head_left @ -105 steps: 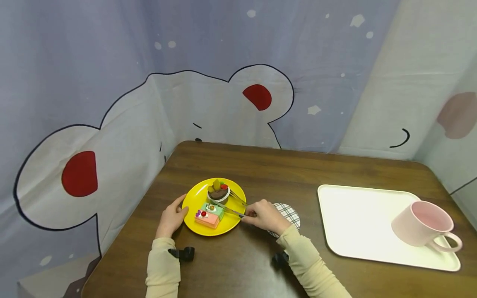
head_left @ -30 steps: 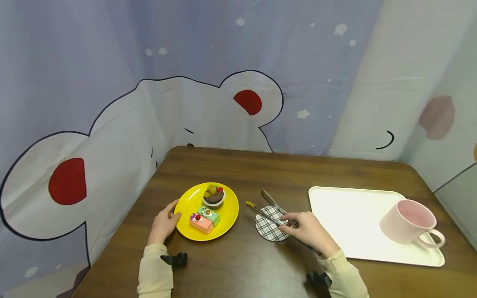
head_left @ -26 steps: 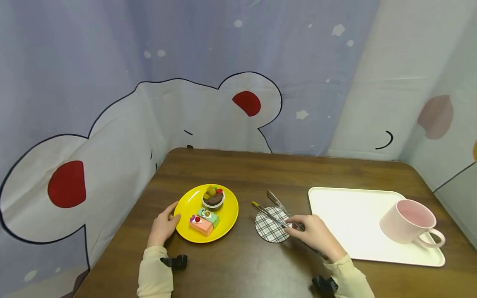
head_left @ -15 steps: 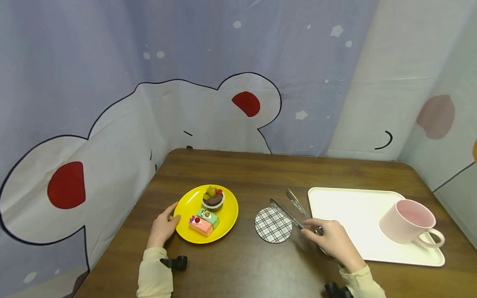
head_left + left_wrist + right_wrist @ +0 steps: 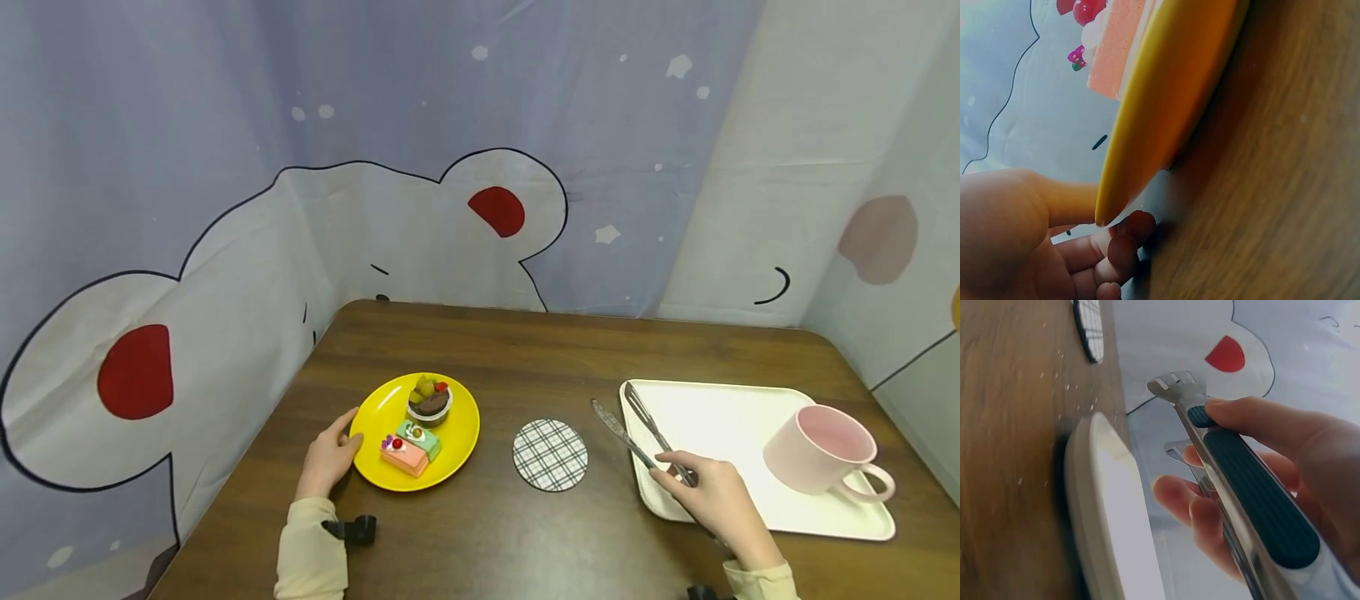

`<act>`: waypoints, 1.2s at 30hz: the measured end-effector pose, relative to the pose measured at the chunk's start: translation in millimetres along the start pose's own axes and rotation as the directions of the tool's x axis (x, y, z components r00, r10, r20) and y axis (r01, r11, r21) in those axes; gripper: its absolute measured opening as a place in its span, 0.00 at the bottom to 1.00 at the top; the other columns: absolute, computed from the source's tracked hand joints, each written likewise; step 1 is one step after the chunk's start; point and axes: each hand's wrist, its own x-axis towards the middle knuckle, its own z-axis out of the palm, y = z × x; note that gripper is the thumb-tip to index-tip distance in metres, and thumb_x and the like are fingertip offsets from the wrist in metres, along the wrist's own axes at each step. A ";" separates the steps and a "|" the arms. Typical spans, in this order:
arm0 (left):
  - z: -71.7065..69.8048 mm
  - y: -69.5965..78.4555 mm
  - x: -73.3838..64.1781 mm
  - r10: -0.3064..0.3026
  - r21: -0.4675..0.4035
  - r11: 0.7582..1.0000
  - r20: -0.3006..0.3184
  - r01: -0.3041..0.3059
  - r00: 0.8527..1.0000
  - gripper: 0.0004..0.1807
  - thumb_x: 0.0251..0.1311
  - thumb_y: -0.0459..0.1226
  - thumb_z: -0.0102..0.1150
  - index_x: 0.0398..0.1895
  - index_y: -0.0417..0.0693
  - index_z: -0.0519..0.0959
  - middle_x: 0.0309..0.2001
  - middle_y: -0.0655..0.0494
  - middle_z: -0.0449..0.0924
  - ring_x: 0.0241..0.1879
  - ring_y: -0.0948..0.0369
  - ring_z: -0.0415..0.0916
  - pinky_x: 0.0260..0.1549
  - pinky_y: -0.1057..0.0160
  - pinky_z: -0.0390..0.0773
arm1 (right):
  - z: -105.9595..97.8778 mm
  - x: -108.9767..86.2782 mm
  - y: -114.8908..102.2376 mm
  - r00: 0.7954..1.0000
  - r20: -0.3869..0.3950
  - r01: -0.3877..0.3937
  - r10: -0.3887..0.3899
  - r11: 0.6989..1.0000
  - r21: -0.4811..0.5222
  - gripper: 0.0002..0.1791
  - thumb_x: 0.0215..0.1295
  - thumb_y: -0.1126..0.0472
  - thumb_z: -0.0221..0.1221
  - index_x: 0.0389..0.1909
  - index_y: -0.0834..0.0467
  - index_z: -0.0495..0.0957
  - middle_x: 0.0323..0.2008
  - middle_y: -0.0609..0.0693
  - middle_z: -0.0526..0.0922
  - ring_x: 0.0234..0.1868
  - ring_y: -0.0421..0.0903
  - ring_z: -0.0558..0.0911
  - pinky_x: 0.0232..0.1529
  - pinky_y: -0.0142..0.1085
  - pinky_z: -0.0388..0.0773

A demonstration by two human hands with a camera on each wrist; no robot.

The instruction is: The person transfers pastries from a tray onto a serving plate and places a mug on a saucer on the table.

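Note:
My left hand (image 5: 327,457) holds the rim of a yellow plate (image 5: 367,454) between thumb and fingers; the left wrist view has the plate's edge (image 5: 1141,144) close up. On the plate sit a chocolate cupcake (image 5: 431,402) with fruit on top, a green cake slice (image 5: 420,436) and a pink cake slice (image 5: 405,455), side by side. In my right hand (image 5: 716,492) is a pair of metal tongs (image 5: 654,429) with dark green grip pads (image 5: 1260,500). The tongs' arms stand apart with nothing between them, over the tray's left edge.
A cream tray (image 5: 727,417) lies at the right, with a pink mug (image 5: 813,454) on it. Between plate and tray lies a round checked coaster (image 5: 551,455). A patterned curtain (image 5: 405,208) hangs behind the wooden table (image 5: 510,350).
My right hand has carried the tongs rightward from the cupcake on the plate, across the coaster, to the tray's left edge. My left hand stays at the plate's rim.

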 end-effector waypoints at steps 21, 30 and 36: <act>-1.2 0.8 -0.9 0.010 -0.005 1.000 -0.006 -0.010 1.000 0.29 0.69 0.39 0.48 0.72 0.44 0.60 0.24 0.53 0.62 0.23 0.59 0.61 0.26 0.63 0.61 | -3.9 -10.0 40.0 0.981 -0.069 -0.188 0.183 0.979 -0.077 0.13 0.53 0.54 0.67 0.34 0.60 0.86 0.27 0.60 0.86 0.24 0.54 0.80 0.25 0.45 0.71; -1.7 2.6 -2.0 0.011 -0.001 1.000 -0.006 -0.011 1.000 0.29 0.69 0.39 0.47 0.72 0.43 0.60 0.24 0.53 0.62 0.23 0.59 0.61 0.26 0.63 0.61 | -6.7 -13.0 49.0 0.973 -0.060 -0.225 0.221 0.971 -0.082 0.14 0.54 0.53 0.66 0.34 0.60 0.86 0.24 0.55 0.84 0.20 0.43 0.71 0.22 0.37 0.65; -2.4 3.4 -2.7 0.005 -0.006 1.000 -0.004 -0.005 1.000 0.29 0.69 0.39 0.48 0.72 0.44 0.60 0.24 0.53 0.62 0.22 0.59 0.61 0.26 0.63 0.61 | -9.6 -14.9 53.1 0.970 -0.016 -0.242 0.242 0.965 -0.097 0.12 0.58 0.53 0.65 0.31 0.59 0.85 0.20 0.52 0.79 0.22 0.44 0.67 0.23 0.37 0.63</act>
